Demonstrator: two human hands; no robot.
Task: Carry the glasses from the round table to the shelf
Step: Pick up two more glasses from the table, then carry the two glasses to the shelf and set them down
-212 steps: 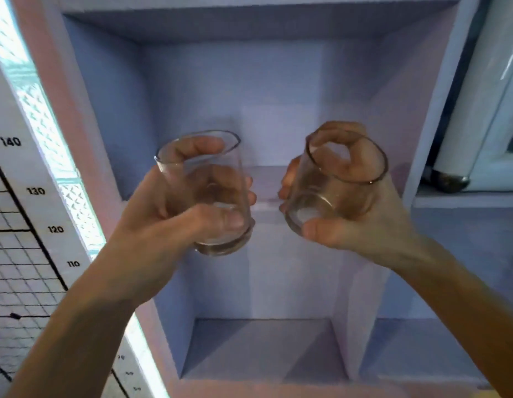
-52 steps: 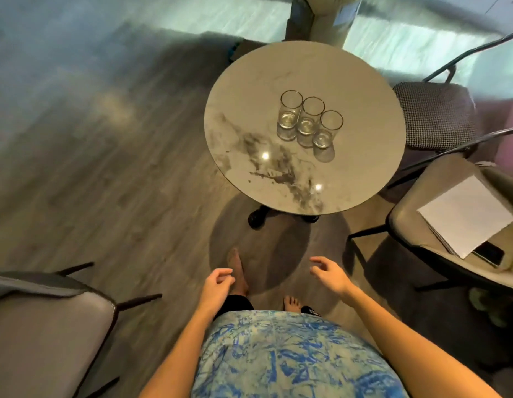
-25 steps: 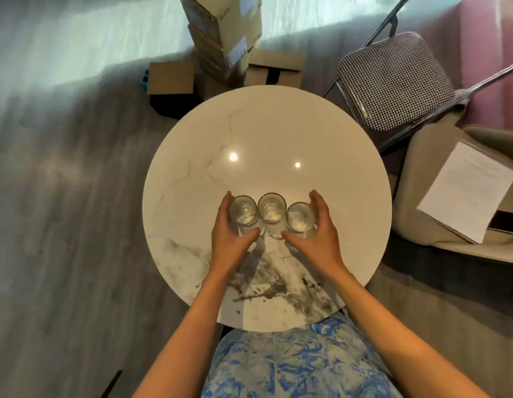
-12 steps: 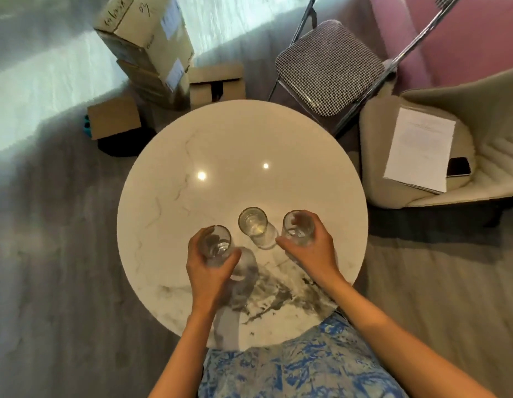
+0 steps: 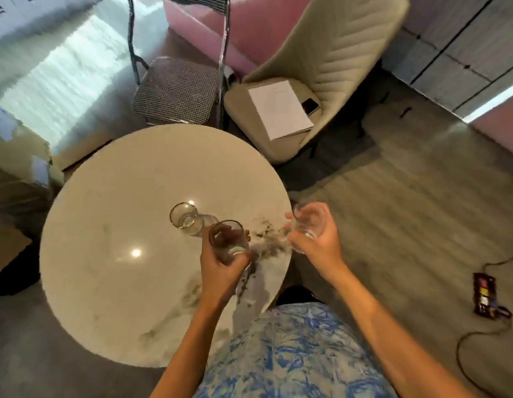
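My left hand (image 5: 222,268) grips a clear glass (image 5: 227,239) lifted above the round marble table (image 5: 111,225). Just past the table's right edge, my right hand (image 5: 315,239) holds a second clear glass (image 5: 308,222) over the floor, fingers curled round it. A third glass (image 5: 185,218) stands alone on the table near its middle, just left of the glass in my left hand. The shelf is out of view.
A checked folding chair (image 5: 174,90) and a beige armchair (image 5: 330,61) with paper (image 5: 279,109) and a phone (image 5: 309,106) stand behind the table. Cardboard boxes (image 5: 16,168) sit at the left. A power strip (image 5: 485,295) with a cable lies on the floor at right.
Both hands have lifted their glasses off the table and swung right; the right one now hangs past the table's edge. The view has turned to the right. The middle glass stays put.
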